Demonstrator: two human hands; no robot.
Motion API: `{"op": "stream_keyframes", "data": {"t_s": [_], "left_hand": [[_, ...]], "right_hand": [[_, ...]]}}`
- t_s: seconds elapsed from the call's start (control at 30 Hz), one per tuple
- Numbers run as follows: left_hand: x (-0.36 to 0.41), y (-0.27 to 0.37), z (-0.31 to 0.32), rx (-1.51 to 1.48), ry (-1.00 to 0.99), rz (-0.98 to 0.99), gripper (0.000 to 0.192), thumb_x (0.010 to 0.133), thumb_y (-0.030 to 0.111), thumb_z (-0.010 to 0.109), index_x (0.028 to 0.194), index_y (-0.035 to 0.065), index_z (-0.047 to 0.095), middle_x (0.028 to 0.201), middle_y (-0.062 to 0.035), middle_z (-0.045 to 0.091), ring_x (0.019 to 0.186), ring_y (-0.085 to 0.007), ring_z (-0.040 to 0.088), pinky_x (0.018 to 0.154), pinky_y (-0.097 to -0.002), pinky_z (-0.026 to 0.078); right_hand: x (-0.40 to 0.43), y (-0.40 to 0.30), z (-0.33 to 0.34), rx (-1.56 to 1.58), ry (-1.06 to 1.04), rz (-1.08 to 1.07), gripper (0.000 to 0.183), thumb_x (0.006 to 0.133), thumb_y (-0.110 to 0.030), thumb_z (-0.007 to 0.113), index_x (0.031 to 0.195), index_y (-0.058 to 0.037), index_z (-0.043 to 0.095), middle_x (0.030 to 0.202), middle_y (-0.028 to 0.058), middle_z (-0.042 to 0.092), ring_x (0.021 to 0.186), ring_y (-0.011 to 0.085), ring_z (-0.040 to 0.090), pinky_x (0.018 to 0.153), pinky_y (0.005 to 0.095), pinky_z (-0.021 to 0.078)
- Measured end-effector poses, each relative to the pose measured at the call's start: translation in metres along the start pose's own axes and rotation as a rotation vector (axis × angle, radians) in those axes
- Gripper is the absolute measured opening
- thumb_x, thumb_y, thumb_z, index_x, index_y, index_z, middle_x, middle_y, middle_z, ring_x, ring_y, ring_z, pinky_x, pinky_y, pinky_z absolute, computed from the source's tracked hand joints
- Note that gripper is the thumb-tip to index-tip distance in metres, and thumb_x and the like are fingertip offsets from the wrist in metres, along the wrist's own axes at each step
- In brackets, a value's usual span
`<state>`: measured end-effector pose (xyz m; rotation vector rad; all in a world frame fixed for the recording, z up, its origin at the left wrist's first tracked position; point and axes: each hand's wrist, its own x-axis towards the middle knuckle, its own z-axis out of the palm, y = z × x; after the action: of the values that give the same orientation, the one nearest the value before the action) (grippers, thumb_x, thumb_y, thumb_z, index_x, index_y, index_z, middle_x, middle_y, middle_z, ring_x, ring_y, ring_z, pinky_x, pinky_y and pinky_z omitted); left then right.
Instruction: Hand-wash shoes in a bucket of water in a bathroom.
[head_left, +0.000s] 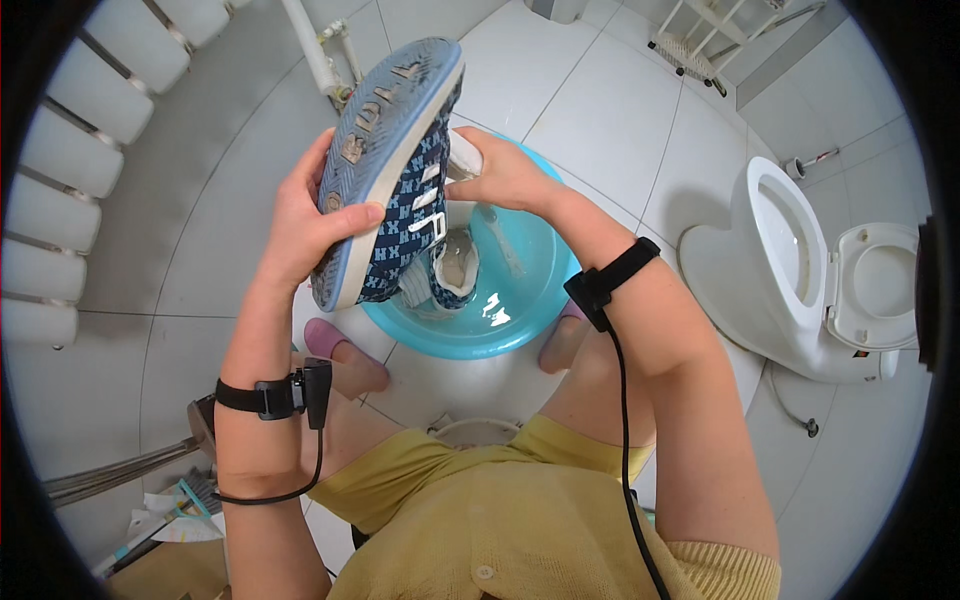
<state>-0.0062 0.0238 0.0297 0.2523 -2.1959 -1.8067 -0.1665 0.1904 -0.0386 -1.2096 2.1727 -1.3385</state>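
Observation:
A dark blue patterned shoe (409, 217) with a blue-and-white sole is held up, tilted, with its underside towards the left. My left hand (311, 214) grips it by the sole, thumb along the white edge. On the shoe's far side, my right hand (506, 169) holds a white object (465, 156), partly hidden; whether it is separate or part of the shoe is unclear. Below sits a turquoise basin (480, 349) of water. Inside it are a second shoe (455, 266) with a pale lining, a whitish ribbed thing (416, 286) and a translucent long-handled item (504, 244).
A white toilet (787, 262) with raised seat stands at right. A white radiator (75, 202) lines the left wall near a white pipe (311, 49). A wheeled rack (697, 45) is at far right. Brooms (199, 491) and a cardboard box (172, 570) lie lower left. Cables run from both forearm straps.

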Motion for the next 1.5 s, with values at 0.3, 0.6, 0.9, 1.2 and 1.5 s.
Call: {"op": "stream_keyframes", "data": {"t_s": [0.3, 0.6, 0.9, 1.2, 1.5], "left_hand": [[-0.001, 0.008, 0.003, -0.007, -0.029, -0.057, 0.098, 0.053, 0.03, 0.075, 0.131, -0.0084, 0.031, 0.123, -0.0202, 0.044, 0.115, -0.0259, 0.045, 0.099, -0.0314, 0.03], [-0.001, -0.005, -0.003, -0.106, 0.049, -0.062, 0.092, 0.058, 0.02, 0.073, 0.131, -0.0123, 0.026, 0.12, -0.021, 0.046, 0.111, -0.0254, 0.047, 0.096, -0.0304, 0.034], [0.001, -0.005, -0.002, -0.071, 0.049, -0.095, 0.093, 0.059, 0.022, 0.072, 0.131, -0.0129, 0.025, 0.12, -0.0217, 0.046, 0.109, -0.0251, 0.048, 0.094, -0.0301, 0.035], [0.004, -0.016, -0.005, 0.014, 0.152, -0.22, 0.081, 0.064, 0.031, 0.065, 0.128, -0.0097, 0.035, 0.118, -0.0239, 0.049, 0.104, -0.0256, 0.053, 0.089, -0.0311, 0.042], [0.001, -0.025, 0.003, -0.431, 0.003, -0.53, 0.057, 0.074, 0.037, 0.055, 0.115, -0.0032, 0.048, 0.099, -0.0161, 0.061, 0.082, -0.0227, 0.063, 0.07, -0.0314, 0.054]], "right_hand": [[0.005, 0.002, 0.021, 0.221, -0.069, 0.185, 0.045, 0.064, -0.019, 0.072, 0.103, -0.002, 0.056, 0.093, 0.0145, 0.064, 0.084, 0.0287, 0.061, 0.078, 0.035, 0.0463], [0.0, -0.029, 0.033, 0.183, 0.163, 0.163, 0.034, 0.068, -0.024, 0.069, 0.091, -0.0002, 0.061, 0.087, 0.0204, 0.063, 0.084, 0.0339, 0.061, 0.076, 0.0357, 0.047], [0.004, -0.008, 0.043, 0.178, 0.183, 0.193, 0.042, 0.067, -0.026, 0.069, 0.096, 0.0011, 0.058, 0.09, 0.021, 0.063, 0.086, 0.0355, 0.061, 0.076, 0.037, 0.0467], [-0.006, -0.036, -0.006, 0.364, -0.346, 0.446, 0.043, 0.077, -0.033, 0.058, 0.105, -0.0009, 0.053, 0.083, 0.0103, 0.063, 0.066, 0.0165, 0.063, 0.051, 0.0243, 0.0483], [-0.016, -0.055, -0.008, 0.907, -0.504, 0.56, 0.048, 0.083, -0.042, 0.05, 0.111, -0.0035, 0.051, 0.092, 0.0108, 0.063, 0.075, 0.0193, 0.064, 0.056, 0.0235, 0.0518]]}}
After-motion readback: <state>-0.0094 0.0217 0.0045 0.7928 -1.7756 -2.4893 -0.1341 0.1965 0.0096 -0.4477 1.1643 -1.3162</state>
